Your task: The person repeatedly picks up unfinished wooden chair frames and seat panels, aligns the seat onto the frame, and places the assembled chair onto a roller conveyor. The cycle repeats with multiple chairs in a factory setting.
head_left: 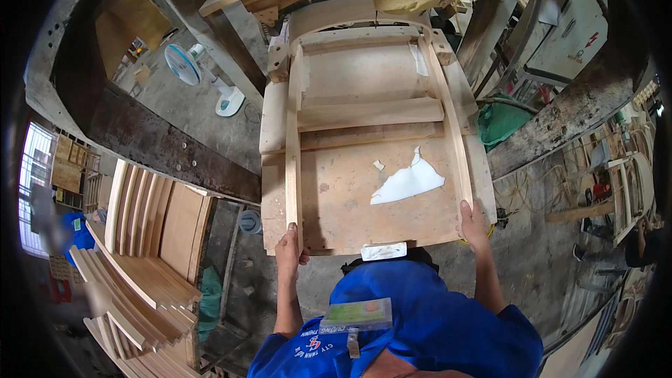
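Pale-wood frame (371, 113) over the board (336, 185), extending ahead of both hands, long axis pointing away from the body. Left hand (288, 246) pinches the left rail's (293, 168) near end; right hand (474, 224), equally close, the right rail's (451, 126).

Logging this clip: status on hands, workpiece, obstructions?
Left hand, right hand gripping near ends of wooden frame. Frame over board. White scrap on board, clear of both hands.
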### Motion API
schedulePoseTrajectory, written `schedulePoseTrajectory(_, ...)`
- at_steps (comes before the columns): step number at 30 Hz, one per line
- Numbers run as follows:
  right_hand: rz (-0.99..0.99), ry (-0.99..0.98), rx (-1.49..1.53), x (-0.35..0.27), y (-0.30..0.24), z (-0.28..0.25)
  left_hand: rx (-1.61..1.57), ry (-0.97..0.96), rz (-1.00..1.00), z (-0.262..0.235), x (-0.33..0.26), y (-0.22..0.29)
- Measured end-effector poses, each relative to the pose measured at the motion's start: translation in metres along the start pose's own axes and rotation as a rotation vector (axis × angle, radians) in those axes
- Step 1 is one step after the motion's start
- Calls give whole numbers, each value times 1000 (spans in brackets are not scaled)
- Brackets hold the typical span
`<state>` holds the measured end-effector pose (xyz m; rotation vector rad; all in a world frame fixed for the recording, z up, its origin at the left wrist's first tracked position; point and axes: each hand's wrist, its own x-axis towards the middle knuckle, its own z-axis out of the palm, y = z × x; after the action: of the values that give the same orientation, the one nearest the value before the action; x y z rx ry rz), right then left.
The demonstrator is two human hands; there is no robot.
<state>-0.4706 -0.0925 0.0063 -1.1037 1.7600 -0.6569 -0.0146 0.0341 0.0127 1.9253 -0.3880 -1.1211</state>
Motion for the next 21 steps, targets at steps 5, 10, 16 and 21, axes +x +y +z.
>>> schedulePoseTrajectory(5,-26,86,-7,-1,-5,3,14,-18,-10,-2,-1,2)
schedulePoseTrajectory(10,-54,74,-16,2,1,0,60,-40,-34,-2,-4,9)
schedulePoseTrajectory(16,-27,54,-17,1,-4,-4,108,-51,-25,1,-8,12)
schedulePoseTrajectory(21,-39,22,-94,6,0,-10,112,-39,-13,2,-6,9)
